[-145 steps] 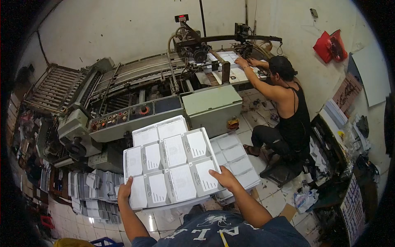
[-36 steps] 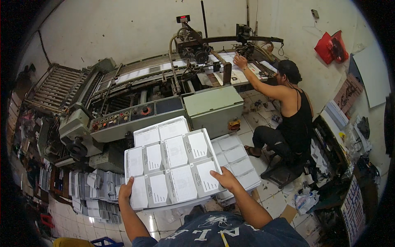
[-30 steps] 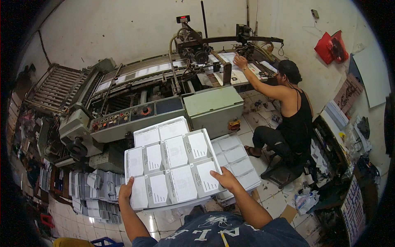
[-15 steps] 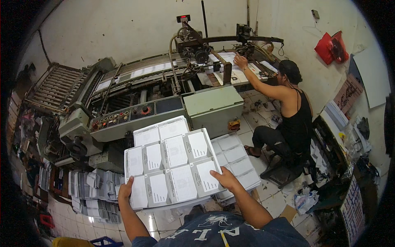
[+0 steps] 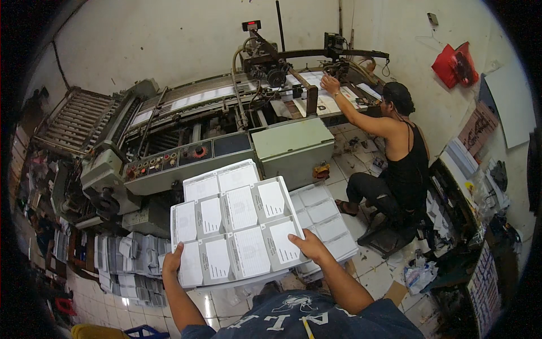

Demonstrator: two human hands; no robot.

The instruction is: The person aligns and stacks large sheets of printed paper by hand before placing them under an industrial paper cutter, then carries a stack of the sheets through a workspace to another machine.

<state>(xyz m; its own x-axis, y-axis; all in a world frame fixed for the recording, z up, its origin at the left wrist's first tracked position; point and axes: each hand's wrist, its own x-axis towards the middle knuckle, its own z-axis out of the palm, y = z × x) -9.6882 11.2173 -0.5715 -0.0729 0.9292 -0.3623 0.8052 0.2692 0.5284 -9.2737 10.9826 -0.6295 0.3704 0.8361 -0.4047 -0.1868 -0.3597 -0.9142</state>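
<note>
Between my two hands I hold a stack of large printed sheets (image 5: 230, 237), white with grey panels, tilted in front of my body. My left hand (image 5: 173, 261) grips its left edge with the thumb on top. At the right edge, my right hand (image 5: 309, 246) is closed on it the same way, thumb over the top sheet. The fingers of both hands are hidden underneath. Just beyond and partly behind lies another printed sheet stack (image 5: 220, 179). To the right, under my right forearm, a further pile of printed sheets (image 5: 323, 217) rests low down.
A long folding machine (image 5: 189, 155) with rollers and a control panel spans the far side. A co-worker (image 5: 395, 147) in black sits at its right end, one hand on its feed table. Folded paper bundles (image 5: 132, 263) stand on the tiled floor (image 5: 223, 305); cluttered shelving (image 5: 463, 226) lines the right.
A white sheet on the machine's conveyor has shifted slightly. My hands and the stack stay where they were.
</note>
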